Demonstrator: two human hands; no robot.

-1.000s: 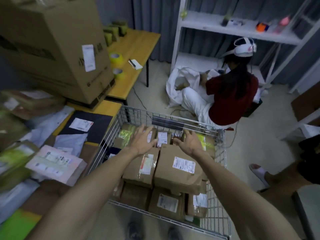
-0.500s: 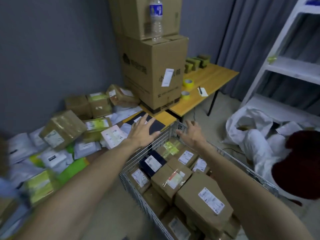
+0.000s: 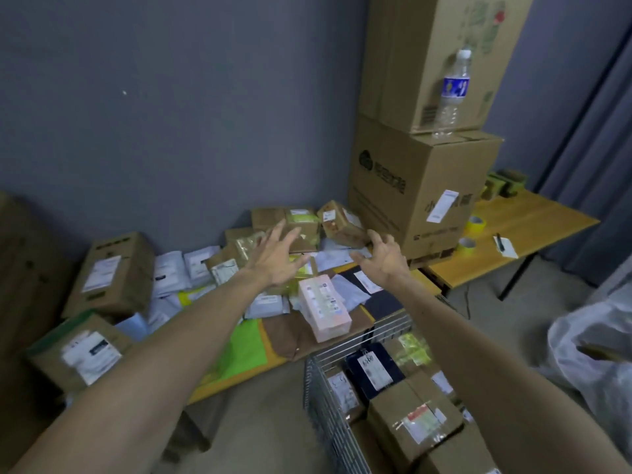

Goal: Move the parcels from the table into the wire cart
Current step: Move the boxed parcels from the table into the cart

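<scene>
The left hand (image 3: 277, 258) and right hand (image 3: 383, 260) are held spread, empty, over parcels (image 3: 324, 306) heaped on the surface (image 3: 222, 384) beside the wire cart (image 3: 328, 415). A pickup is judged underway; next, one parcel must be gripped between both.

I log a big box (image 3: 420, 196) at 1 o'clock with a second box (image 3: 437, 46) stacked on it. A water bottle (image 3: 451, 94) stands upright on the lower one. Desk (image 3: 540, 227) at 3 o'clock: yellow tape roll (image 3: 475, 223), notepad (image 3: 508, 248), pen (image 3: 499, 241). White bag (image 3: 588, 354) at 4 o'clock.
</scene>
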